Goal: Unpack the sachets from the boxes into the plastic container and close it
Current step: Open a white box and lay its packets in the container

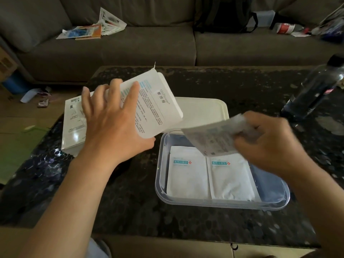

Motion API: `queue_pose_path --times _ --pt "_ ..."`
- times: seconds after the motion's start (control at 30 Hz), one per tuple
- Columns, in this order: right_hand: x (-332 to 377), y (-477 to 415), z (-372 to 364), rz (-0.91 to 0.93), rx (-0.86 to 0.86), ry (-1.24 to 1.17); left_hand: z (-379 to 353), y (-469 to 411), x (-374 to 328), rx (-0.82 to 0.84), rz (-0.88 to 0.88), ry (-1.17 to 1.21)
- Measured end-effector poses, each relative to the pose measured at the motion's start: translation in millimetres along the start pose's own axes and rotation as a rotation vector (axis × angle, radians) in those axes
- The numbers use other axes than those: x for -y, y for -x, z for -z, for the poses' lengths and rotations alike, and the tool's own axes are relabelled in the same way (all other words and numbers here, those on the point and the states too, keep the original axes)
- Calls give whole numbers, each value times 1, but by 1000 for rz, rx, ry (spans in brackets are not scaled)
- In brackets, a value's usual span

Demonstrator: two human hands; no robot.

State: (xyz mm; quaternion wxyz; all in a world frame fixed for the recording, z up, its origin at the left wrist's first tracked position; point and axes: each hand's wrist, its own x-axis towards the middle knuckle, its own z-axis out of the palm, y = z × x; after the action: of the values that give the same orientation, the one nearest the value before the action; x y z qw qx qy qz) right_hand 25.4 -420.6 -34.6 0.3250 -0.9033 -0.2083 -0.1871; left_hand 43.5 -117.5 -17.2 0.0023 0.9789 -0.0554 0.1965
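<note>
My left hand (113,123) grips a white printed box (156,103), tilted up over the table left of the container. A blurred white sachet (214,138) is pinched in my right hand (268,144) above the far end of the clear plastic container (219,205). Two white sachets (188,175) (230,177) lie flat side by side inside it. The white lid (202,110) lies just behind the container. Another white box (73,123) rests on the table under my left hand.
The dark speckled table (130,202) carries a dark plastic bottle (312,92) at the far right. A grey sofa (130,45) with papers (93,28), a black bag (223,13) and a bottle stands behind. Scraps lie on the floor at left.
</note>
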Motion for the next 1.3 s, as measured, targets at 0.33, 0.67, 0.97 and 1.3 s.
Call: queue_pose_path --times 0.33,0.67,0.97,1.3 --pt "26 16 -58 254 602 399 -10 4 -14 91 -58 12" --pt "24 7 -52 -224 1068 124 -13 5 -16 106 -86 33" --pt "11 15 -68 -73 974 335 -16 5 -18 118 -97 42" --pt "16 15 -71 -56 941 459 -17 6 -18 118 -100 48"
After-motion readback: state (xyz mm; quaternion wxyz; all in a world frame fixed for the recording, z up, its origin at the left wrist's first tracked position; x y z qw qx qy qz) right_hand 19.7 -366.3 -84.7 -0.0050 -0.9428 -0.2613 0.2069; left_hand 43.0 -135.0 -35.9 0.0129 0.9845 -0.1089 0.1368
